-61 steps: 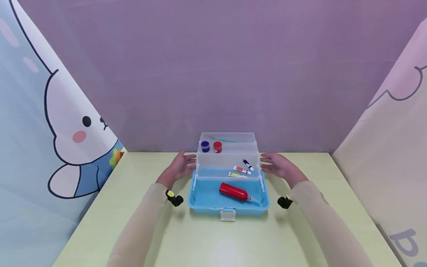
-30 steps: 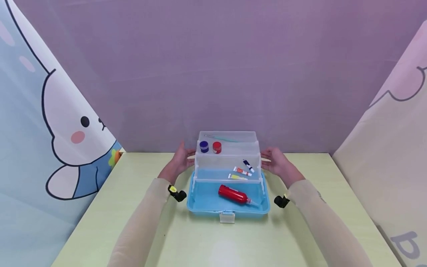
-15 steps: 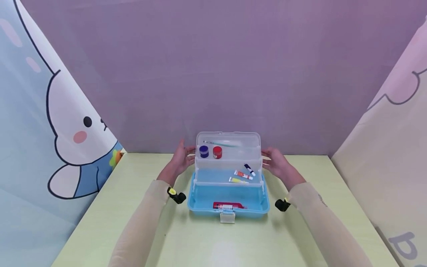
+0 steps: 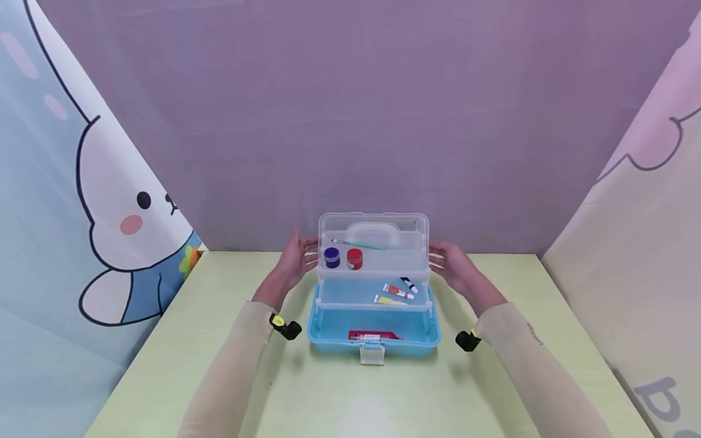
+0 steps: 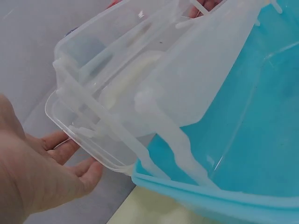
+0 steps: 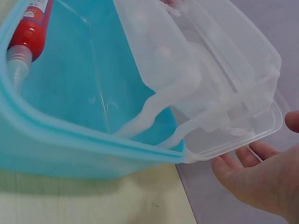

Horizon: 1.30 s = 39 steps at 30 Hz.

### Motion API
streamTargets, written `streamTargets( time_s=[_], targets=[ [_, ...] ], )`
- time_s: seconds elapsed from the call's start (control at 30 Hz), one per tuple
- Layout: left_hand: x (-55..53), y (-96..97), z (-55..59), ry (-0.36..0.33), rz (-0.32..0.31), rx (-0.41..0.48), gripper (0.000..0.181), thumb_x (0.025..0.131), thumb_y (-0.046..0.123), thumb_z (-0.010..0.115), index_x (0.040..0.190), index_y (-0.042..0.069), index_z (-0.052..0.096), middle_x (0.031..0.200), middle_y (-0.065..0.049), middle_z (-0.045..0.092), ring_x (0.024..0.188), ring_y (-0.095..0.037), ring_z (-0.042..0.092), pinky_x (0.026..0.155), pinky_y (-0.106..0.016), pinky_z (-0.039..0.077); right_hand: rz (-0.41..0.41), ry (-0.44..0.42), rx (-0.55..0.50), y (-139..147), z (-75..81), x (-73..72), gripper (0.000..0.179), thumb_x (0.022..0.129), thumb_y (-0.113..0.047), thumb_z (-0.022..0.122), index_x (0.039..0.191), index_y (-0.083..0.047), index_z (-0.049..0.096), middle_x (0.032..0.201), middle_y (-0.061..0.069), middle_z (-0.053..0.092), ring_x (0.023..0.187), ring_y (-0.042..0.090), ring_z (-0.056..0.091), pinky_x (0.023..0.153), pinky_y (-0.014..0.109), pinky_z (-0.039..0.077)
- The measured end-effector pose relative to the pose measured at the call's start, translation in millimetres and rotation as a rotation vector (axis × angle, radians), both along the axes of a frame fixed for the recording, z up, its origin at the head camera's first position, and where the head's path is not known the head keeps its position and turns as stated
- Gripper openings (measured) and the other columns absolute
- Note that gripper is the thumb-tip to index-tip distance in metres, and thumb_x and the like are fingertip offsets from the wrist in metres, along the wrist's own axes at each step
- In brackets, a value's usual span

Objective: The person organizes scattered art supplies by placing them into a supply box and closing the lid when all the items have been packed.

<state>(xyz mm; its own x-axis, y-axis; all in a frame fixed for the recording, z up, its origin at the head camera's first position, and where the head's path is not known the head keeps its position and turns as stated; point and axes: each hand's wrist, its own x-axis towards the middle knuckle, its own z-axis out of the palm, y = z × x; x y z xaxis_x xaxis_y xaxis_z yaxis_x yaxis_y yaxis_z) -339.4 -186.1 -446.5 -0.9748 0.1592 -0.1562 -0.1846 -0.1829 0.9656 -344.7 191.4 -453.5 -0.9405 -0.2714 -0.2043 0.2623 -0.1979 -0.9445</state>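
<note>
A blue plastic storage box (image 4: pixel 323 347) stands on the table with its clear lid (image 4: pixel 374 218) raised and its translucent trays (image 4: pixel 339 292) fanned out above the base. My left hand (image 4: pixel 287 271) is at the lid's left edge, fingers extended behind it; my right hand (image 4: pixel 462 274) mirrors this on the right. In both wrist views the fingertips are right at the lid's rim, thumbs apart from it. The upper tray carries a paintbrush (image 4: pixel 358 244), a purple jar (image 4: pixel 331 258) and a red jar (image 4: pixel 355 259). Small paint tubes (image 4: pixel 398 291) lie in the lower tray. A red squeeze bottle (image 4: pixel 375 336) lies along the base's front wall.
The pale table (image 4: pixel 350 401) extends around the box, with a purple cloth wall (image 4: pixel 372 121) close behind it. A printed curtain (image 4: pixel 126 231) hangs on the left and another on the right. A clear latch (image 4: pixel 372 354) hangs at the box front.
The lid has swung up and forward, its handle now showing, and the trays have shifted forward and down. The red bottle has rolled to the front wall. Both hands have moved along with the lid.
</note>
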Motion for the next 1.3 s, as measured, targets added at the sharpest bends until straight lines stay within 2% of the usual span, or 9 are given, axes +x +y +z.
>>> streamTargets(
  time_s=[0.13, 0.33, 0.5, 0.7, 0.87, 0.97, 1.07, 1.17, 1.3],
  targets=[
    [1.3, -0.2, 0.0, 0.035, -0.001, -0.002, 0.083, 0.099, 0.061, 0.007, 0.149, -0.003, 0.028, 0.152, -0.022, 0.028, 0.138, -0.044, 0.028, 0.113, -0.047, 0.022, -0.001, 0.038, 0.025, 2, 0.1, 0.7, 0.053, 0.104, -0.022, 0.032, 0.146, 0.009, 0.024, 0.147, 0.025, 0.028, 0.137, 0.040, 0.028, 0.113, 0.048, 0.022],
    [4.1, 0.4, -0.6, 0.102, 0.000, -0.013, 0.082, 0.099, 0.062, 0.009, 0.152, 0.001, 0.025, 0.152, -0.020, 0.029, 0.137, -0.044, 0.029, 0.113, -0.046, 0.023, 0.017, 0.180, 0.130, 3, -1.4, 2.6, 0.056, 0.105, -0.029, 0.034, 0.147, 0.006, 0.025, 0.147, 0.027, 0.029, 0.137, 0.044, 0.029, 0.112, 0.055, 0.021],
    [10.1, 0.5, -1.5, 0.158, 0.027, -0.020, 0.080, 0.100, 0.061, 0.012, 0.152, 0.001, 0.025, 0.151, -0.022, 0.029, 0.135, -0.043, 0.032, 0.113, -0.048, 0.023, -0.006, 0.261, 0.215, -4, 4.3, 6.1, 0.060, 0.104, -0.033, 0.038, 0.151, -0.001, 0.022, 0.146, 0.026, 0.034, 0.135, 0.044, 0.033, 0.110, 0.057, 0.025],
    [20.3, 1.7, 1.5, 0.139, 0.103, 0.013, 0.074, 0.103, 0.055, 0.015, 0.147, -0.002, 0.032, 0.147, -0.025, 0.034, 0.133, -0.043, 0.035, 0.112, -0.050, 0.025, -0.028, 0.366, 0.347, -10, 18.3, 23.5, 0.057, 0.105, -0.036, 0.037, 0.149, -0.001, 0.028, 0.145, 0.024, 0.037, 0.133, 0.043, 0.034, 0.107, 0.059, 0.028],
    [28.8, 3.2, 1.5, 0.151, 0.146, 0.040, 0.072, 0.104, 0.053, 0.019, 0.142, -0.005, 0.038, 0.140, -0.026, 0.039, 0.130, -0.042, 0.038, 0.109, -0.049, 0.030, -0.063, 0.406, 0.408, -9, 20.8, 35.2, 0.053, 0.105, -0.036, 0.039, 0.142, 0.001, 0.037, 0.140, 0.022, 0.042, 0.132, 0.040, 0.035, 0.106, 0.058, 0.030],
    [35.0, 3.4, 1.9, 0.166, 0.155, 0.006, 0.069, 0.104, 0.051, 0.023, 0.138, -0.005, 0.042, 0.137, -0.024, 0.041, 0.130, -0.040, 0.040, 0.109, -0.048, 0.032, -0.071, 0.412, 0.445, -9, 22.9, 45.1, 0.057, 0.105, -0.039, 0.039, 0.143, 0.003, 0.035, 0.142, 0.023, 0.040, 0.133, 0.040, 0.034, 0.106, 0.056, 0.031],
    [41.8, 3.4, 3.6, 0.166, 0.159, -0.032, 0.068, 0.103, 0.052, 0.027, 0.137, -0.005, 0.043, 0.137, -0.022, 0.042, 0.131, -0.039, 0.040, 0.110, -0.049, 0.029, -0.073, 0.417, 0.473, -11, 26.0, 55.2, 0.061, 0.104, -0.042, 0.039, 0.145, 0.003, 0.032, 0.143, 0.023, 0.039, 0.134, 0.039, 0.034, 0.106, 0.055, 0.031],
    [47.7, 3.6, 7.3, 0.149, 0.156, -0.067, 0.072, 0.101, 0.056, 0.031, 0.138, -0.004, 0.041, 0.138, -0.022, 0.042, 0.133, -0.038, 0.038, 0.112, -0.050, 0.024, -0.079, 0.428, 0.505, -14, 29.3, 63.7, 0.062, 0.104, -0.044, 0.038, 0.147, 0.000, 0.029, 0.145, 0.022, 0.037, 0.136, 0.039, 0.032, 0.107, 0.057, 0.030],
    [53.5, 3.3, 12.8, 0.129, 0.136, -0.127, 0.078, 0.098, 0.061, 0.037, 0.142, -0.002, 0.039, 0.142, -0.022, 0.042, 0.134, -0.038, 0.038, 0.112, -0.050, 0.024, -0.100, 0.458, 0.569, -16, 29.4, 71.4, 0.062, 0.103, -0.046, 0.039, 0.148, -0.004, 0.028, 0.144, 0.021, 0.040, 0.136, 0.039, 0.033, 0.107, 0.061, 0.027]
  ],
)
